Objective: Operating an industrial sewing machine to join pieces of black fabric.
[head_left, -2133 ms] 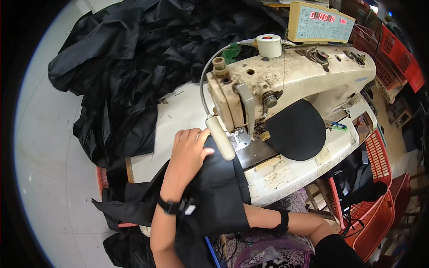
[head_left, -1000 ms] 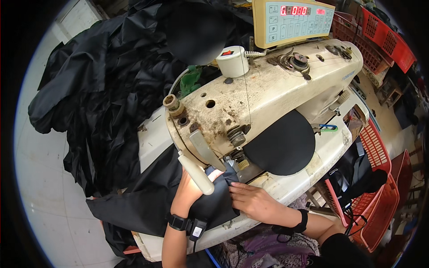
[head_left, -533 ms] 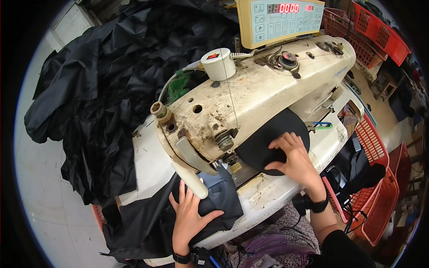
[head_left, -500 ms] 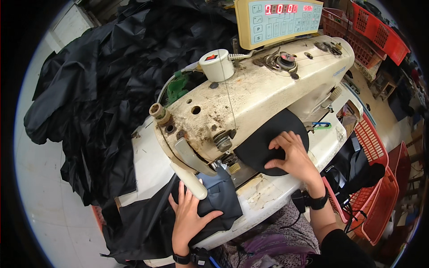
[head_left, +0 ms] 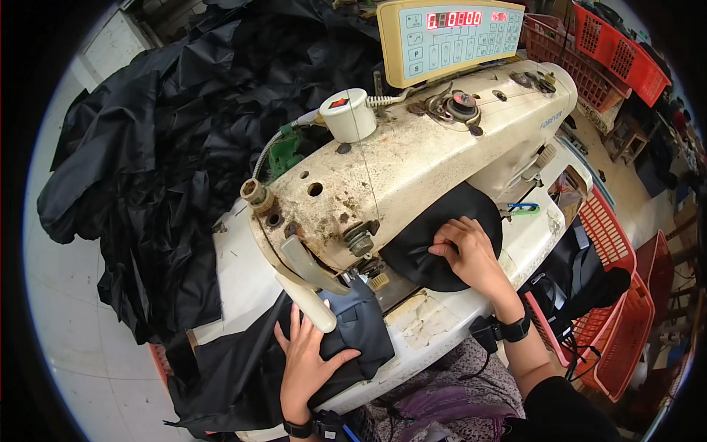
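A cream sewing machine (head_left: 412, 155) with worn, stained paint stands before me. My left hand (head_left: 304, 366) lies with fingers spread on a black fabric piece (head_left: 361, 331), left of the needle area and beside the machine's pale lever (head_left: 307, 303). Under the machine's arm rests a rounded black fabric panel (head_left: 412, 247). Thumb and fingers of my right hand (head_left: 471, 258) are pinched together on this panel, and small creases show at the fingertips. The presser foot and needle are mostly hidden by the machine head.
A heap of black fabric (head_left: 169, 147) covers the left and back of the table. A control panel (head_left: 453, 40) with a red display stands behind the machine. A small green-and-blue thread snipper (head_left: 521, 209) lies to the right. Red plastic baskets (head_left: 607, 236) stand at the right.
My right hand's thumb and fingers have come together on the rounded panel, which now creases there. My left hand keeps its place on the fabric. The whole view has shifted slightly.
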Demonstrator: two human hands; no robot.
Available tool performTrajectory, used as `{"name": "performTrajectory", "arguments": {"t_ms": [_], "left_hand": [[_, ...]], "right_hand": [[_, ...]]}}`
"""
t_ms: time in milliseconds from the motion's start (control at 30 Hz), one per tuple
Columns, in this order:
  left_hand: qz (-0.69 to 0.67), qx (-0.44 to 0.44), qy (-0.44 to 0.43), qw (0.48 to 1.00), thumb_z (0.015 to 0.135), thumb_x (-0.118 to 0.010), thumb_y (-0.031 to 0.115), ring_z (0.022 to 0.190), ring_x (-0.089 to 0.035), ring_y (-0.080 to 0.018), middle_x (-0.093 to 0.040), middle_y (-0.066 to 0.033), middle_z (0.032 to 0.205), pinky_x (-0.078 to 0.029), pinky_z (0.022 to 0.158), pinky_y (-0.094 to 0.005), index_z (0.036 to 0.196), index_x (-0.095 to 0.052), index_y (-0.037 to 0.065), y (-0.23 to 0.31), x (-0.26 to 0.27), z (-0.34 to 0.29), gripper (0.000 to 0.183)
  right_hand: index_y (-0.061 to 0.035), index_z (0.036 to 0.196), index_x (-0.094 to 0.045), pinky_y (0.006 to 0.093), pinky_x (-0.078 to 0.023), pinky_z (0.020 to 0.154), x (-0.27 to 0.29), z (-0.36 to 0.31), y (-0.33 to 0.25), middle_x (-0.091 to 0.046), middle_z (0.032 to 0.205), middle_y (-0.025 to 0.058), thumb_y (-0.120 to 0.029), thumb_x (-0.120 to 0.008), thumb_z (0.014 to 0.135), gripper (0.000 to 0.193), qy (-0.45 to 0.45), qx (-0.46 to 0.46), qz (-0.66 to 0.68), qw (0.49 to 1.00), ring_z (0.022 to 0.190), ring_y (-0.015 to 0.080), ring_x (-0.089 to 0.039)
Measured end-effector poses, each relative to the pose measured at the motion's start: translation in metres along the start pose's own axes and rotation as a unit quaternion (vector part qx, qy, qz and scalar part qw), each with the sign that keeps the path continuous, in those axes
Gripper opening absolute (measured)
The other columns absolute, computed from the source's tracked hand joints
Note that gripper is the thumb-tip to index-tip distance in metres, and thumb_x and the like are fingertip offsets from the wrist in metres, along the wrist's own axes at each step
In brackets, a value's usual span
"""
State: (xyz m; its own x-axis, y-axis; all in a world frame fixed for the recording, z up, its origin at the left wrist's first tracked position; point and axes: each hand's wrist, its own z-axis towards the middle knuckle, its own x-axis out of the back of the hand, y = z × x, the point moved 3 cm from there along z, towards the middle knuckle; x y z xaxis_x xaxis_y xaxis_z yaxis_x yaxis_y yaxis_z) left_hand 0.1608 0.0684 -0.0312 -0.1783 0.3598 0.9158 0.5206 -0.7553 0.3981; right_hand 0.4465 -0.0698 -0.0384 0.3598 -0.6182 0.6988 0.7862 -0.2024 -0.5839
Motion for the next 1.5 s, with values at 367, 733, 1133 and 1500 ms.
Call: {"name": "performTrajectory", "arguments": {"t_ms": [367,733,1133,1500], "left_hand": [[0.006,0.005,-0.006,1.000,0.070,-0.082,0.049,0.147,-0.029,-0.0334,-0.036,-0.0197,0.157,0.001,0.118,-0.0602,0.150,-0.043,0.008,0.003,0.001,0.001,0.098],[-0.019,-0.003,0.001,1.000,0.077,-0.079,0.042,0.151,-0.019,-0.0363,-0.041,-0.0126,0.154,-0.004,0.111,-0.0706,0.136,-0.054,0.007,-0.003,0.005,-0.005,0.073],[-0.644,0.148,0.261,0.704,0.093,-0.070,0.020,0.098,-0.064,-0.0173,-0.069,-0.0115,0.108,-0.050,0.090,-0.0315,0.115,-0.065,-0.004,-0.050,0.011,-0.026,0.033],[-0.284,0.166,0.328,0.886,0.096,-0.066,0.012,0.069,-0.039,-0.0084,-0.054,-0.0041,0.068,-0.040,0.063,-0.0254,0.083,-0.059,-0.010,-0.046,0.012,-0.017,0.026]], "right_hand": [[0.0004,0.083,-0.062,0.0380,-0.040,0.078,0.004,-0.003,0.001,-0.062,0.085,0.0123,0.000,-0.066,0.084,0.004,0.026,-0.001,0.024,0.999,0.083,0.0317,-0.056],[-0.0075,0.084,-0.060,0.0418,-0.044,0.088,-0.006,-0.056,-0.077,-0.064,0.090,0.0063,-0.001,-0.067,0.076,0.013,-0.060,0.241,0.117,0.962,0.093,0.0249,-0.061],[-0.0022,0.096,-0.058,0.0410,-0.039,0.108,-0.092,-0.055,-0.167,-0.058,0.096,0.0111,-0.010,-0.057,0.080,0.017,-0.032,0.235,0.084,0.968,0.103,0.0256,-0.057],[-0.0007,0.111,-0.061,0.0443,-0.035,0.110,-0.085,-0.062,-0.152,-0.062,0.119,0.0138,-0.029,-0.066,0.091,0.036,-0.095,0.227,0.132,0.960,0.119,0.0296,-0.054]]}}
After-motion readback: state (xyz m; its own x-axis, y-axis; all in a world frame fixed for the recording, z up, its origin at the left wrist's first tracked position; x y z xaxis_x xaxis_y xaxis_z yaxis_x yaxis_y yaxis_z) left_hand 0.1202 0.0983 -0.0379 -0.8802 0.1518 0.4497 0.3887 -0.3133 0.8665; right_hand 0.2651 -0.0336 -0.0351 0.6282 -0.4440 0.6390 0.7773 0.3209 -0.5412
